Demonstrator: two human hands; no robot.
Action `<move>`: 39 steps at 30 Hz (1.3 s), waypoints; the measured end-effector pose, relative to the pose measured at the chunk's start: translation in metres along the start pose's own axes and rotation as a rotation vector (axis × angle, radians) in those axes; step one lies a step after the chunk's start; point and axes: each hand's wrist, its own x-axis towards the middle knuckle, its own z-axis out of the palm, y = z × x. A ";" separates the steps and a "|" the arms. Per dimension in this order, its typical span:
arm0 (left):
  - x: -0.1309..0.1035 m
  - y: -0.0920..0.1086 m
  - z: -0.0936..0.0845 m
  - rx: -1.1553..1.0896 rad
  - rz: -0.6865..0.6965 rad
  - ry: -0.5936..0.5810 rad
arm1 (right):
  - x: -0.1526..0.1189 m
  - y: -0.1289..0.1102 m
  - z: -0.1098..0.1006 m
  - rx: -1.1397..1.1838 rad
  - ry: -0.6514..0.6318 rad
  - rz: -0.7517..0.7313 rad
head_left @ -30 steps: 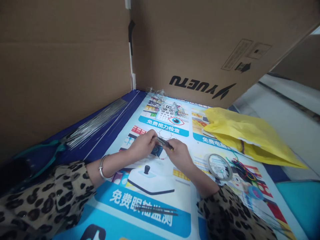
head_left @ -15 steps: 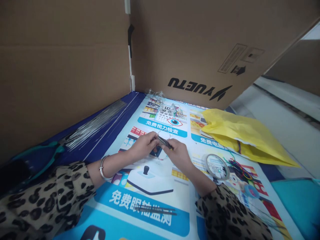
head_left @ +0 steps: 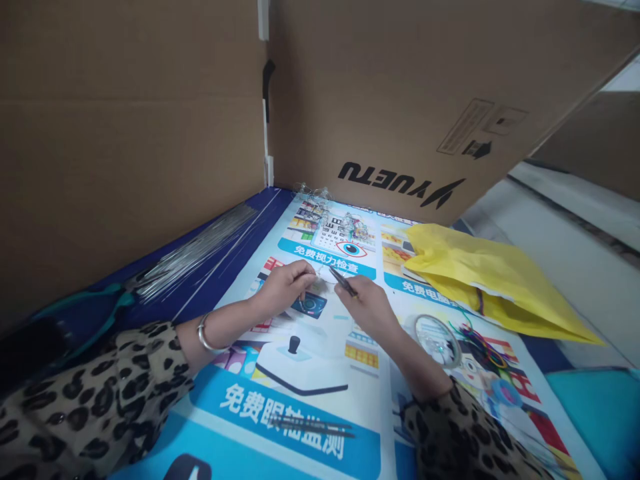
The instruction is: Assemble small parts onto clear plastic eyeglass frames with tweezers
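Note:
My left hand (head_left: 286, 288), with a silver bangle (head_left: 206, 335) on its wrist, is pinched closed on a thin wire piece too small to make out well. To its right, my right hand (head_left: 364, 303) is closed around a small dark metal tool (head_left: 343, 281), whose tip points up and left. The tool and the left fingertips are apart. Both hands are over the printed poster (head_left: 300, 353) on the table. Below them, some thin dark rods (head_left: 313, 427) lie on the poster.
A bundle of silver wires (head_left: 195, 257) lies at the left beside a teal-edged black item (head_left: 85, 320). Tangled wire pieces (head_left: 313, 197) sit near the cardboard walls (head_left: 400, 87). On the right are a clear ring (head_left: 437, 340), coloured cords (head_left: 487, 350) and a yellow bag (head_left: 495, 277).
My right hand has drawn away from the left hand with the tool, whose tip was at the left fingertips. The whole view has shifted slightly.

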 end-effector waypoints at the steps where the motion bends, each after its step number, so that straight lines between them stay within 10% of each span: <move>1: 0.001 -0.001 -0.001 0.019 0.013 0.015 | 0.000 0.000 -0.003 -0.079 -0.025 -0.009; 10: 0.001 0.002 -0.005 0.244 0.149 0.024 | -0.005 -0.012 -0.005 -0.476 -0.123 -0.039; 39: -0.002 0.001 -0.004 0.292 0.230 -0.023 | -0.009 -0.013 0.000 -0.502 -0.095 -0.069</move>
